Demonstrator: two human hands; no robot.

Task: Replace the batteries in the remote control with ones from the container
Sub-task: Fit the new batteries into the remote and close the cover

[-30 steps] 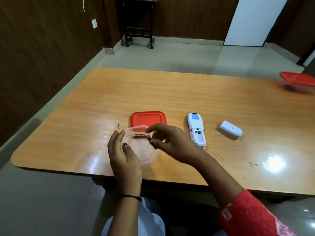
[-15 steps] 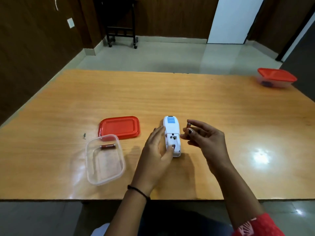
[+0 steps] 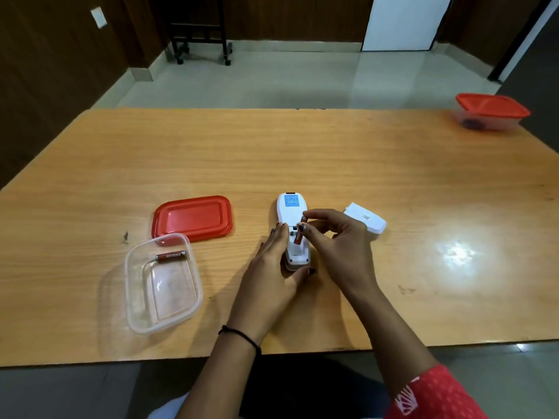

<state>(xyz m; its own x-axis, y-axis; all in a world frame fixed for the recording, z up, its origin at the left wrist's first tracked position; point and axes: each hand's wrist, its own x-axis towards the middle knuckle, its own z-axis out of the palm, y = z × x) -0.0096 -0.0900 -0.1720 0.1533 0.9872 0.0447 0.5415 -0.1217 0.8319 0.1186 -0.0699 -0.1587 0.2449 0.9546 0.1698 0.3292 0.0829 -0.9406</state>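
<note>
A white remote control [image 3: 291,208] lies face down on the wooden table [image 3: 302,152], its battery bay uncovered. My left hand [image 3: 273,267] grips its near end from the left side. My right hand [image 3: 335,240] pinches a red battery [image 3: 299,235] tilted over the open bay. The remote's white battery cover [image 3: 367,220] lies just right of my right hand. To the left stands a clear plastic container [image 3: 161,297] holding one red battery [image 3: 171,256], with its red lid [image 3: 193,217] lying behind it.
A second clear container with a red lid [image 3: 491,111] stands at the table's far right corner. A dark wheeled stand [image 3: 201,31] is on the floor beyond the table. The table's near edge runs just below my wrists.
My right hand left the clear container with a battery and now holds it over the remote's bay. My left hand moved from the container to the remote.
</note>
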